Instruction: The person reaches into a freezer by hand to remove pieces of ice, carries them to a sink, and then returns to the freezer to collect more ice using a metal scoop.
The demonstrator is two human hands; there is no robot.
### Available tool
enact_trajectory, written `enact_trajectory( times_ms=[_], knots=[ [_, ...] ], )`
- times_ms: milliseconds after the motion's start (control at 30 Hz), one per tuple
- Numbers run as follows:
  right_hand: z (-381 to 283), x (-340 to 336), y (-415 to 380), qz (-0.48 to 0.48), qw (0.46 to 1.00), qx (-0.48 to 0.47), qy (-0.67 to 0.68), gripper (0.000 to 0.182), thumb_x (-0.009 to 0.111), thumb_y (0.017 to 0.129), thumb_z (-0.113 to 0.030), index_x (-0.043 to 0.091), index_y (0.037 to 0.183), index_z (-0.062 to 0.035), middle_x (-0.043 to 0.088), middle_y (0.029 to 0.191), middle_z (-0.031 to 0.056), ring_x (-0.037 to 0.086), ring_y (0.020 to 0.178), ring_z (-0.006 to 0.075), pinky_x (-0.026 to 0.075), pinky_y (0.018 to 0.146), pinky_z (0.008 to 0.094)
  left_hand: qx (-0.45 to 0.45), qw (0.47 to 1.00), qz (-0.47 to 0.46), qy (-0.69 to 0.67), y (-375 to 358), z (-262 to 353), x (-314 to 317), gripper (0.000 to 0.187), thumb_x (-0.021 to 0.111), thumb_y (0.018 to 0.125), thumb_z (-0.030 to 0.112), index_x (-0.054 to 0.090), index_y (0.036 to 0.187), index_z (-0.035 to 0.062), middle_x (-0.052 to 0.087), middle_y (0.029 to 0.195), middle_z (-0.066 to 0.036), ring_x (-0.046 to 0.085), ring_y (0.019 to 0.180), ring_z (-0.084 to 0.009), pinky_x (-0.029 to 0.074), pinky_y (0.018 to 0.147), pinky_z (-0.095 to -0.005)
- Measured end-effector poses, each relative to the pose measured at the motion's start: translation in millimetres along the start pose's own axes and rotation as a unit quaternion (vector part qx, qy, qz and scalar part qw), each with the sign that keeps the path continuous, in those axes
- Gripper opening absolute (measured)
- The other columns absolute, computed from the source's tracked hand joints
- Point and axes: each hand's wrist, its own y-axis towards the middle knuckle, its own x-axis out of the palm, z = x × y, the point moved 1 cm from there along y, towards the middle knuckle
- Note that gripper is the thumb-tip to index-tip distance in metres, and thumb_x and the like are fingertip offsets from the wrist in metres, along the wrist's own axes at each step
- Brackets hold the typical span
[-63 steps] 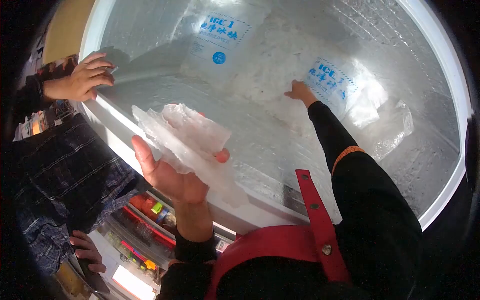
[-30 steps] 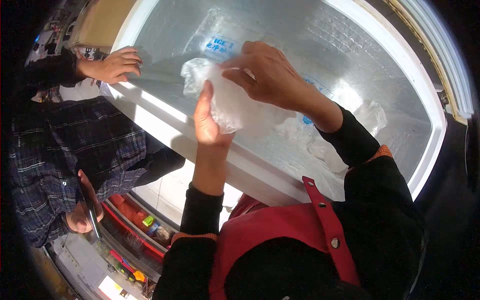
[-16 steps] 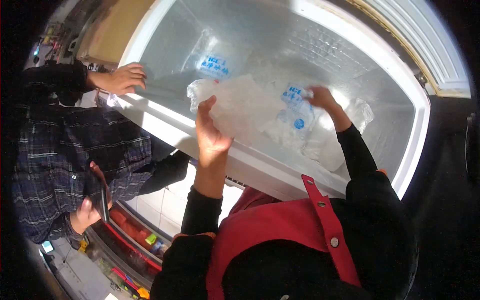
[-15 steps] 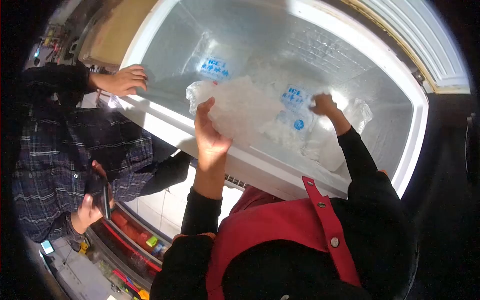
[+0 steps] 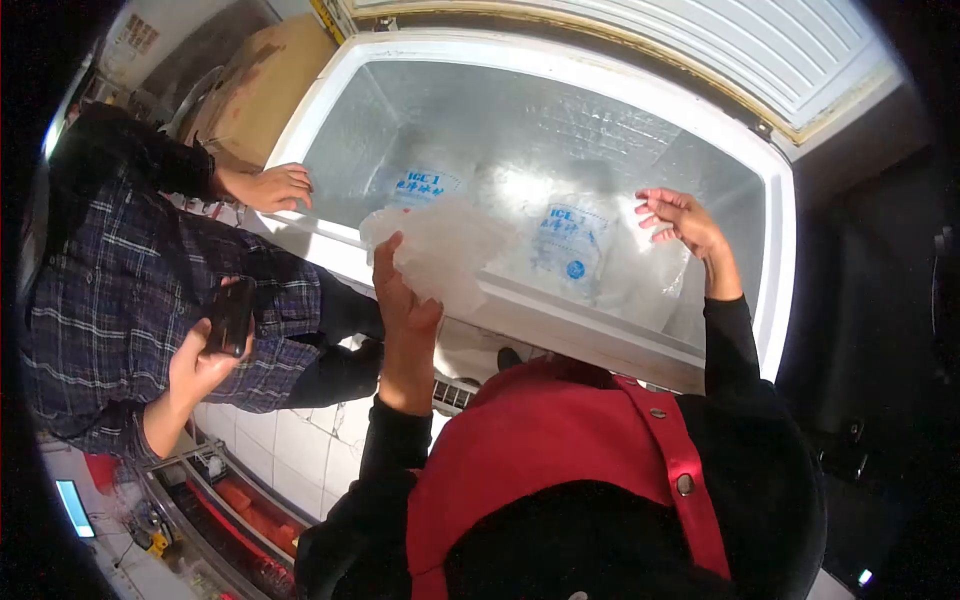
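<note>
My left hand (image 5: 400,300) grips a crumpled clear plastic bag (image 5: 440,245) over the white chest freezer (image 5: 780,260). My right hand (image 5: 680,220) hangs released above the blue-printed ice bag (image 5: 565,240). I judge I'm mid-bagging; next needs a firm grasp on ice.

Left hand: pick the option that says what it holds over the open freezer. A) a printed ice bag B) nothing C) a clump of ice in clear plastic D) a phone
C: the left hand is raised at the chest freezer's near rim with its fingers against a whitish clump of ice in clear plastic; the printed ice bags lie inside, and the phone is in another person's hand.
</note>
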Motion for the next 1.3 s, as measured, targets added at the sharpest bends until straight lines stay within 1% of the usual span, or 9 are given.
enact_trajectory(
  times_ms=[267, 467, 733, 933, 1000, 1033, 1100, 1133, 1300],
  knots=[
    [-38.6, -63.6, 49.6, 0.091, 0.959, -0.084, 0.254, 0.022, 0.040, 0.082, -0.017, 0.038, 0.061, -0.0107, 0.026, 0.048, -0.0052, 0.020, 0.039, 0.0053, 0.015, 0.032, 0.0195, 0.032, 0.990, 0.131, -0.035, -55.7, 4.0, 31.4, 0.044, 0.043, 0.076, 0.030, 0.043, 0.108, 0.0002, 0.047, 0.107, -0.012, 0.045, 0.098, -0.0250, 0.036, 0.083, -0.0371],
    [-138.5, -70.3, 20.7, 0.146, 0.962, -0.221, -0.073, 0.027, 0.045, 0.079, -0.025, 0.043, 0.056, -0.0095, 0.039, 0.049, -0.0032, 0.034, 0.041, 0.0072, 0.025, 0.041, 0.0209, 0.106, 0.983, 0.131, -0.070, -82.4, -15.8, 24.7, 0.041, 0.051, 0.071, 0.024, 0.046, 0.107, 0.0041, 0.052, 0.102, -0.008, 0.048, 0.095, -0.0221, 0.038, 0.084, -0.0347],
    [-152.2, -75.2, 15.7, 0.118, 0.929, -0.326, -0.126, 0.054, 0.055, 0.071, -0.032, 0.032, 0.119, -0.0174, 0.043, 0.112, 0.0083, 0.041, 0.097, 0.0186, 0.032, 0.074, 0.0382, 0.135, 0.978, 0.128, -0.099, -112.0, -44.3, 57.6, 0.048, 0.050, 0.070, 0.026, 0.042, 0.113, 0.0057, 0.048, 0.108, -0.010, 0.046, 0.099, -0.0249, 0.036, 0.086, -0.0389],
    [26.3, -72.8, 152.0, -0.016, 0.999, -0.037, 0.037, 0.069, 0.040, 0.069, -0.060, 0.023, 0.127, -0.0253, 0.030, 0.128, 0.0046, 0.026, 0.114, 0.0341, 0.017, 0.081, 0.0630, 0.194, 0.968, 0.157, -0.009, -137.4, -50.5, 65.9, 0.048, 0.050, 0.069, 0.025, 0.042, 0.112, 0.0063, 0.046, 0.109, -0.010, 0.043, 0.102, -0.0252, 0.035, 0.086, -0.0397],
    [117.3, -64.7, 152.1, -0.116, 0.974, -0.154, 0.118, 0.066, 0.043, 0.071, -0.053, 0.027, 0.125, -0.0182, 0.035, 0.121, 0.0067, 0.040, 0.099, 0.0313, 0.038, 0.054, 0.0595, 0.155, 0.964, 0.198, -0.089, -141.5, -50.0, 65.6, 0.048, 0.051, 0.068, 0.025, 0.042, 0.112, 0.0069, 0.046, 0.109, -0.009, 0.043, 0.102, -0.0249, 0.035, 0.086, -0.0397],
    [151.0, -56.2, 158.4, -0.046, 0.990, 0.017, 0.136, 0.068, 0.045, 0.070, -0.052, 0.029, 0.124, -0.0146, 0.038, 0.120, 0.0071, 0.041, 0.100, 0.0308, 0.038, 0.047, 0.0577, 0.161, 0.963, 0.199, -0.090, -144.7, -50.1, 65.0, 0.048, 0.051, 0.068, 0.025, 0.042, 0.112, 0.0069, 0.046, 0.109, -0.009, 0.043, 0.102, -0.0249, 0.035, 0.086, -0.0397],
    [256.9, -75.0, 151.2, -0.075, 0.886, -0.212, -0.406, 0.101, 0.079, 0.038, -0.031, 0.030, 0.123, -0.0105, 0.036, 0.122, 0.0083, 0.036, 0.110, 0.0257, 0.037, 0.086, 0.0378, 0.160, 0.960, 0.208, -0.103, -151.2, -50.7, 61.8, 0.047, 0.052, 0.068, 0.025, 0.043, 0.111, 0.0073, 0.047, 0.109, -0.009, 0.043, 0.102, -0.0249, 0.035, 0.087, -0.0395],
    [263.9, -59.1, 115.5, -0.044, 0.895, -0.073, -0.437, 0.117, 0.083, 0.020, -0.022, 0.029, 0.123, -0.0080, 0.037, 0.120, 0.0104, 0.034, 0.112, 0.0243, 0.027, 0.094, 0.0270, 0.168, 0.959, 0.202, -0.103, -153.2, -50.2, 61.1, 0.047, 0.052, 0.068, 0.025, 0.043, 0.111, 0.0073, 0.047, 0.109, -0.009, 0.043, 0.102, -0.0249, 0.035, 0.087, -0.0395],
    [298.3, -87.9, 146.3, -0.046, 0.917, -0.003, -0.397, 0.098, 0.078, 0.034, -0.022, 0.033, 0.119, -0.0047, 0.043, 0.111, 0.0154, 0.042, 0.100, 0.0261, 0.036, 0.083, 0.0339, 0.197, 0.954, 0.188, -0.121, -169.3, -45.8, 51.2, 0.045, 0.052, 0.068, 0.024, 0.044, 0.110, 0.0072, 0.048, 0.107, -0.008, 0.044, 0.101, -0.0253, 0.035, 0.087, -0.0389]
  ],
)
